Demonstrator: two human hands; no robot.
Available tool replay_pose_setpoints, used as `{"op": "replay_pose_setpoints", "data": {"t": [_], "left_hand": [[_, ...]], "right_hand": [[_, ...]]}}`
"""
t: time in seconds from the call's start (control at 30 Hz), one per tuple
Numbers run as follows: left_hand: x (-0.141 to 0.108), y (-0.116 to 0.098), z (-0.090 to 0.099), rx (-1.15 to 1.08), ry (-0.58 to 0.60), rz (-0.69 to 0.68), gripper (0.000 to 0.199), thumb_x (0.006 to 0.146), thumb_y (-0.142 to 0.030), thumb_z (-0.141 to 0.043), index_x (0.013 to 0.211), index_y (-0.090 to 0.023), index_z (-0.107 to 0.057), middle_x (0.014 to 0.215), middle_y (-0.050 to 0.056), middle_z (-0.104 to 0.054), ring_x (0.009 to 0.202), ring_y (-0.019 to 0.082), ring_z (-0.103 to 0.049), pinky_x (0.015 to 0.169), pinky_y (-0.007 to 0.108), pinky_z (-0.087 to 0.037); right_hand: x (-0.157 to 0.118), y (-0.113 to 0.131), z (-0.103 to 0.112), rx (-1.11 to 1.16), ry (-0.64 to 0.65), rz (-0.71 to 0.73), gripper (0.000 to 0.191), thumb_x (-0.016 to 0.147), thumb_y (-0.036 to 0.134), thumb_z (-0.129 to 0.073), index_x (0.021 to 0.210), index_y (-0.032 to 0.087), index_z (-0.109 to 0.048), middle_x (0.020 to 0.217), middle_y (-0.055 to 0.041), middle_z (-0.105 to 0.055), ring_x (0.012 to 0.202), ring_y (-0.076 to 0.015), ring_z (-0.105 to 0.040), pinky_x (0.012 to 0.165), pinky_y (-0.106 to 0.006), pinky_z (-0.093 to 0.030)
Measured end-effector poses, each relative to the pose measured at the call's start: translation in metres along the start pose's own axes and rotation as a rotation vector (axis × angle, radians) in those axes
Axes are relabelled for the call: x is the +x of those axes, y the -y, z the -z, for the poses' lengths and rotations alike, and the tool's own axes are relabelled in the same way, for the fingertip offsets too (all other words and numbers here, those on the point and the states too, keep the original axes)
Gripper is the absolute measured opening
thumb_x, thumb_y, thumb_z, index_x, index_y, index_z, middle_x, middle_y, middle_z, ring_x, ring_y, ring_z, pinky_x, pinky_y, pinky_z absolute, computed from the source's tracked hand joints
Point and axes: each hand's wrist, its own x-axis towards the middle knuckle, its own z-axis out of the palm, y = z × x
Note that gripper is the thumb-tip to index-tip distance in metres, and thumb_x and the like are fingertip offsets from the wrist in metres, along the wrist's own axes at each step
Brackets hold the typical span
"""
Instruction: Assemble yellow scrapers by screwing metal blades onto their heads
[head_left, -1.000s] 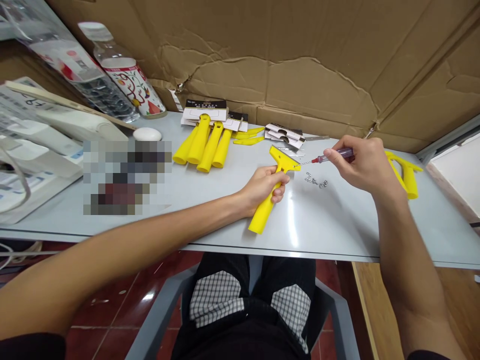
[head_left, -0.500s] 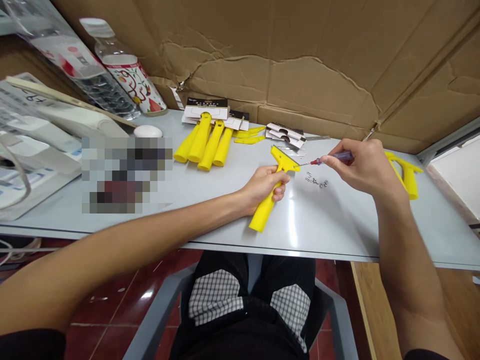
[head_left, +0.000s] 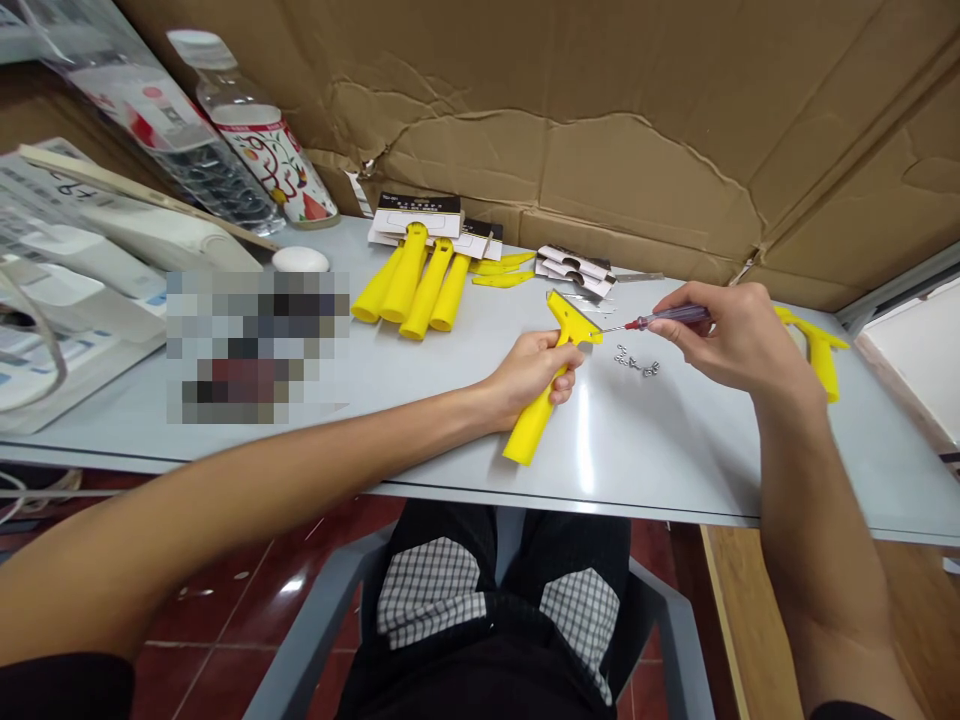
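Screwdriver's levelled out a little since the earlier frame, and the whole view has drifted slightly with the head. The right hand (head_left: 739, 340) pinches a slim precision screwdriver with a see-through purple handle and red collar (head_left: 675, 318) between thumb and fingertips, its thin steel shaft reaching the head of a bright yellow plastic scraper (head_left: 534, 425). The left hand (head_left: 531, 375) is closed around the scraper's handle, holding the head up and steady in front of the screwdriver, which looks like a solid way to brace it.

Just right of the scraper, a small cluster of tiny silver screws (head_left: 636, 362) sits on the pale grey table (head_left: 600, 450), within easy reach of the right hand. Farther back are a row of yellow plastic handles (head_left: 420, 285) and some black-and-white printed cards (head_left: 416, 215). Thin metal blades (head_left: 589, 295) lie near the scraper head, and another yellow scraper (head_left: 817, 350) is partly behind the right hand.

Hard to say whether the screwdriver tip is actually seated in anything, since it's tiny at this angle. A pixelated patch (head_left: 255, 345) at left hides whatever lies there.
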Motion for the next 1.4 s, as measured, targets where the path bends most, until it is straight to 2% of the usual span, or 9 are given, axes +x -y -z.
{"op": "replay_pose_setpoints", "data": {"t": [0.17, 0.33, 0.6, 0.67, 0.8, 0.93, 1.07, 1.23, 1.4], "left_hand": [[-0.005, 0.0, -0.003, 0.063, 0.006, -0.003, 0.027, 0.094, 0.001, -0.058, 0.077, -0.019, -0.052, 0.055, -0.008, -0.044, 0.041, 0.004, -0.038, 0.039, 0.018, -0.029], [-0.011, -0.002, -0.009, 0.157, -0.013, -0.017, 0.024, 0.097, 0.001, -0.056, 0.083, -0.019, -0.055, 0.054, -0.008, -0.044, 0.038, 0.004, -0.038, 0.039, 0.02, -0.031], [-0.001, -0.003, -0.001, 0.034, 0.022, -0.009, 0.019, 0.093, -0.002, -0.061, 0.084, -0.018, -0.056, 0.062, -0.005, -0.049, 0.044, 0.004, -0.042, 0.04, 0.019, -0.032], [0.0, -0.002, 0.0, 0.029, 0.046, -0.014, 0.019, 0.093, -0.003, -0.062, 0.082, -0.018, -0.056, 0.064, -0.004, -0.051, 0.045, 0.004, -0.043, 0.039, 0.019, -0.032], [-0.001, -0.003, 0.001, 0.036, 0.075, -0.03, 0.02, 0.093, -0.006, -0.062, 0.079, -0.018, -0.056, 0.067, -0.003, -0.052, 0.046, 0.004, -0.043, 0.04, 0.019, -0.033], [-0.001, -0.005, 0.002, 0.032, 0.079, -0.035, 0.022, 0.093, -0.008, -0.063, 0.075, -0.018, -0.056, 0.068, -0.002, -0.052, 0.047, 0.004, -0.043, 0.04, 0.019, -0.034], [-0.001, -0.006, 0.002, 0.027, 0.096, -0.025, 0.022, 0.092, -0.008, -0.064, 0.075, -0.018, -0.055, 0.067, -0.002, -0.052, 0.047, 0.004, -0.042, 0.04, 0.019, -0.033], [0.0, -0.006, 0.004, 0.017, 0.089, -0.017, 0.019, 0.091, -0.008, -0.064, 0.078, -0.018, -0.056, 0.068, -0.002, -0.053, 0.046, 0.004, -0.042, 0.04, 0.019, -0.032], [0.001, -0.008, 0.003, 0.04, 0.085, -0.034, 0.021, 0.093, -0.008, -0.063, 0.076, -0.017, -0.055, 0.068, -0.003, -0.052, 0.045, 0.004, -0.043, 0.04, 0.019, -0.033]], "right_hand": [[0.001, 0.009, 0.004, -0.029, 0.066, -0.105, 0.03, 0.098, 0.051, -0.065, 0.09, 0.025, -0.079, 0.054, -0.0001, -0.065, 0.05, -0.0198, -0.06, 0.06, -0.038, -0.045], [0.002, 0.011, 0.012, -0.031, 0.222, -0.207, 0.036, 0.102, 0.052, -0.059, 0.091, 0.025, -0.08, 0.05, -0.0007, -0.064, 0.048, -0.0206, -0.057, 0.064, -0.042, -0.047], [0.008, -0.006, 0.009, 0.166, 0.445, -0.152, 0.029, 0.097, 0.049, -0.068, 0.107, 0.024, -0.077, 0.086, -0.0046, -0.081, 0.079, -0.0253, -0.076, 0.074, -0.041, -0.055], [0.009, -0.014, 0.009, 0.212, 0.392, -0.166, 0.027, 0.096, 0.048, -0.069, 0.103, 0.023, -0.078, 0.09, -0.0062, -0.082, 0.083, -0.0256, -0.077, 0.076, -0.041, -0.057], [0.012, -0.04, 0.003, 0.141, 0.128, -0.246, 0.02, 0.092, 0.043, -0.073, 0.098, 0.025, -0.079, 0.083, -0.0054, -0.08, 0.078, -0.0263, -0.076, 0.074, -0.043, -0.058], [0.016, -0.07, -0.009, 0.03, -0.012, -0.224, 0.012, 0.088, 0.039, -0.076, 0.089, 0.027, -0.079, 0.092, -0.0067, -0.083, 0.092, -0.0321, -0.078, 0.091, -0.052, -0.06], [0.02, -0.09, -0.018, 0.006, 0.012, -0.222, 0.012, 0.086, 0.039, -0.076, 0.089, 0.027, -0.079, 0.094, -0.0079, -0.083, 0.098, -0.0344, -0.078, 0.094, -0.055, -0.06], [0.022, -0.096, -0.029, 0.001, 0.131, -0.219, 0.013, 0.086, 0.036, -0.075, 0.094, 0.025, -0.077, 0.093, -0.0072, -0.082, 0.094, -0.0305, -0.076, 0.09, -0.05, -0.059], [0.023, -0.092, -0.04, -0.03, 0.172, -0.143, 0.042, 0.091, 0.029, -0.068, 0.132, 0.025, -0.073, 0.101, -0.0066, -0.08, 0.09, -0.0275, -0.072, 0.09, -0.048, -0.057]]}}
